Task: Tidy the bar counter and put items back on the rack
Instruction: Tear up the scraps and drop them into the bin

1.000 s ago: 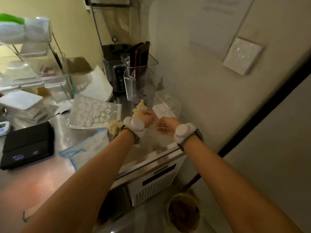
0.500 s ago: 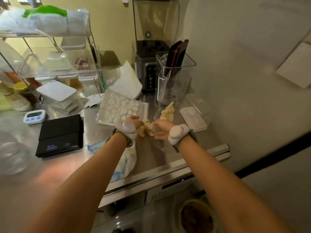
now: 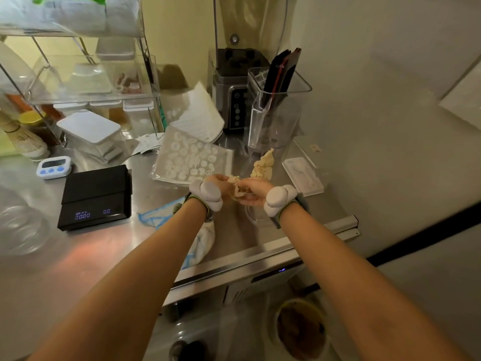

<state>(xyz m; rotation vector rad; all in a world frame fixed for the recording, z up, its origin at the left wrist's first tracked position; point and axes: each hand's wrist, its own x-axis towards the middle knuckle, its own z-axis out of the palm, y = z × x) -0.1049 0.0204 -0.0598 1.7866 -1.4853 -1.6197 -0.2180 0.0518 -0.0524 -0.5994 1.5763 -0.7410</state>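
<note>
Above the stainless steel surface (image 3: 109, 259), I am pinching a crumpled beige paper wad (image 3: 236, 188) between my left hand (image 3: 218, 184) and right hand (image 3: 252, 191), each grip closing narrowly on it. A black digital scale (image 3: 96, 196) is sitting left, the clear acrylic rack (image 3: 86, 74) behind it.

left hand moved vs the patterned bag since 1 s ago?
Yes. The left hand has come off the patterned bag's near corner, rightward to meet the right hand on the crumpled paper.
</note>
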